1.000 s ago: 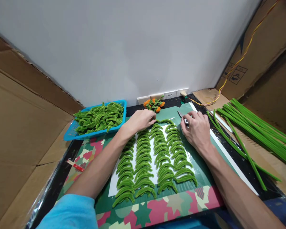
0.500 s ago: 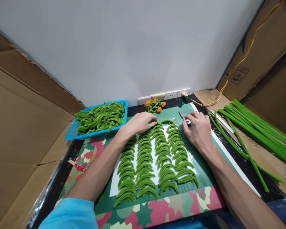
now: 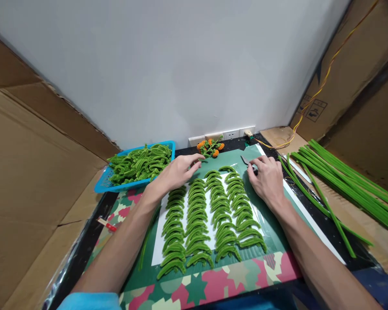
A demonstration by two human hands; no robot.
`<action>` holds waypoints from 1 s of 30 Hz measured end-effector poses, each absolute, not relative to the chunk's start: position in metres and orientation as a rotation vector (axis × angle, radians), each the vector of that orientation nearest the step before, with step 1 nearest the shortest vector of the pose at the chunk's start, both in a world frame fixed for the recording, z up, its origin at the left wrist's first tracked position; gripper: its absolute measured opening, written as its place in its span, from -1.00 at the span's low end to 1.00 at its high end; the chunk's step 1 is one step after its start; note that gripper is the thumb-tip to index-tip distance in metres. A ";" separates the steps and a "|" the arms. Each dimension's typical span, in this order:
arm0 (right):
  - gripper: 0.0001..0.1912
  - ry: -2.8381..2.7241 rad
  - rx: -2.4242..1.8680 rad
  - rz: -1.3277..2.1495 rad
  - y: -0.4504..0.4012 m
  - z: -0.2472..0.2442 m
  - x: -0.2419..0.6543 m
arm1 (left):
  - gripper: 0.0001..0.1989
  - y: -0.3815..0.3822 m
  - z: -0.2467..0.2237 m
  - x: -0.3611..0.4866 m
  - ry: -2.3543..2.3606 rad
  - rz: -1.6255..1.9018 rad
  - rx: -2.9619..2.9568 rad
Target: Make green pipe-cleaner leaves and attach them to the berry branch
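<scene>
Four columns of curved, fuzzy green pipe-cleaner pieces (image 3: 197, 215) lie on a white sheet (image 3: 210, 241) over a green mat. My left hand (image 3: 181, 170) hovers above the far end of the left columns, thumb and fingers apart, with nothing visible between them. Beyond the far right column, my right hand (image 3: 267, 178) is curled low over the mat. From its fingertips sticks a small tool's pointed metal blade (image 3: 245, 160). Its dark handle is mostly covered by the fingers, so its exact kind is unclear.
A blue plastic basket (image 3: 98, 185) heaped with green pieces stands at the back left. Orange flowers on a green stem (image 3: 211, 147) lie by the wall sockets. Long green pipe cleaners (image 3: 349, 185) rest on cardboard at right. Cardboard walls (image 3: 35, 172) flank the table.
My left hand has lifted off the far end of the third column and drawn left, its fingers spreading. My right hand stays beside the bladed tool. The view has shifted slightly.
</scene>
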State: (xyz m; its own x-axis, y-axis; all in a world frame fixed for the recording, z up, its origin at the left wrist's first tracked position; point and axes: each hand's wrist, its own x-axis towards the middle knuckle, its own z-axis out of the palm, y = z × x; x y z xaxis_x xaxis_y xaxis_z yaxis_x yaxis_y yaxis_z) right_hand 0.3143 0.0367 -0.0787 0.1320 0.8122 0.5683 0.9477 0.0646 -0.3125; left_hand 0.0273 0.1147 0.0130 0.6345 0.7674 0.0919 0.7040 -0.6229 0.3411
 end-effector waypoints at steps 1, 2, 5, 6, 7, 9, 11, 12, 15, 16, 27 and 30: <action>-0.75 -1.688 -1.755 -0.255 0.037 -0.080 0.316 | -0.63 0.110 0.014 0.019 1.210 0.461 2.572; -0.75 -1.672 -1.743 -0.247 0.038 -0.082 0.319 | -0.64 0.104 0.014 0.011 1.248 0.618 2.567; -0.72 -1.598 -1.710 -0.251 0.041 -0.088 0.332 | -0.64 0.089 0.011 -0.021 1.490 0.948 2.602; -0.71 -1.567 -1.696 -0.252 0.042 -0.091 0.336 | -0.65 0.084 0.009 -0.033 1.622 1.007 2.609; -0.71 -1.533 -1.680 -0.254 0.043 -0.093 0.340 | -0.66 0.080 0.007 -0.045 1.704 1.060 2.598; -0.69 -1.489 -1.639 -0.245 0.046 -0.098 0.345 | -0.66 0.072 0.002 -0.069 1.821 1.122 2.578; -0.66 -1.461 -1.600 -0.231 0.048 -0.103 0.347 | -0.66 0.065 -0.004 -0.089 1.928 1.167 2.559; -0.64 -1.452 -1.586 -0.222 0.049 -0.105 0.347 | -0.66 0.061 -0.007 -0.096 1.972 1.180 2.551; -0.60 -1.447 -1.568 -0.190 0.051 -0.111 0.346 | -0.66 0.054 -0.017 -0.111 2.048 1.187 2.544; -0.59 -1.451 -1.569 -0.176 0.051 -0.112 0.346 | -0.66 0.052 -0.020 -0.114 2.057 1.177 2.545; -0.45 -1.466 -1.790 -0.016 0.041 -0.112 0.351 | -0.68 0.049 -0.046 -0.119 2.113 1.086 2.519; -0.45 -1.491 -1.858 0.017 0.041 -0.109 0.351 | -0.72 0.051 -0.051 -0.119 2.134 1.137 2.511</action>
State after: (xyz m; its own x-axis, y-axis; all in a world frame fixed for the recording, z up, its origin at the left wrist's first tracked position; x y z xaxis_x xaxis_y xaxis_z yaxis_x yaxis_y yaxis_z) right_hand 0.3514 0.0408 -0.1091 0.3241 0.8470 0.4213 0.8375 -0.0498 -0.5442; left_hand -0.1187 0.0515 -0.0510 0.0661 0.7458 0.6629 0.9661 -0.2140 0.1445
